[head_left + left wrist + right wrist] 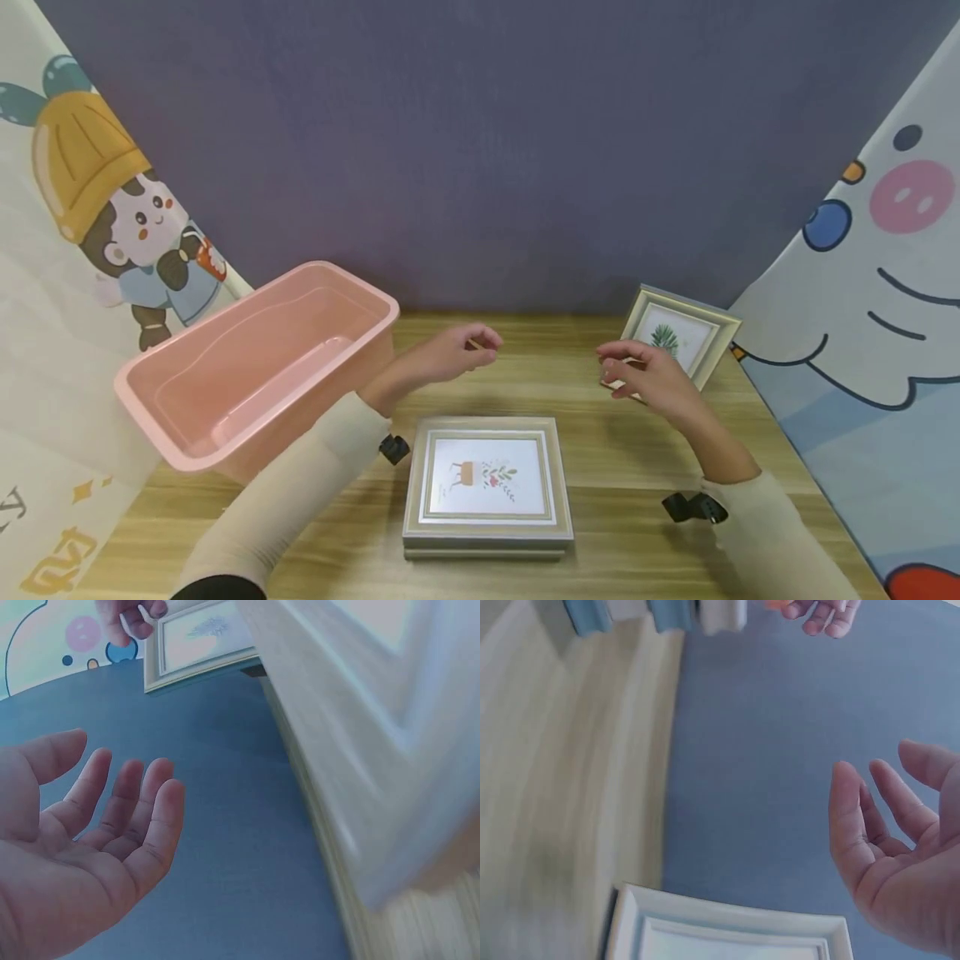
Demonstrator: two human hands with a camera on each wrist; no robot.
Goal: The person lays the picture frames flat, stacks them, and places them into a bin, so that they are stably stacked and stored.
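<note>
Both hands hover over the table with nothing in them. My left hand (459,350), fingers loosely bent, is between the pink bin and the framed pictures; its palm and fingers show bare in the left wrist view. In front of my body lies a stack of picture frames (487,429), the top one showing a chair-like pot with flowers. My right hand (648,375) overlaps a gold-edged picture frame (708,358) with a green leaf print, which leans at the back right. Its fingers are relaxed and apart in the right wrist view.
A pink plastic bin (300,400) stands at the left on the wood-grain table (600,525), with nothing seen inside. A dark grey wall (487,167) rises behind. Cartoon-printed sheets (832,333) line both sides.
</note>
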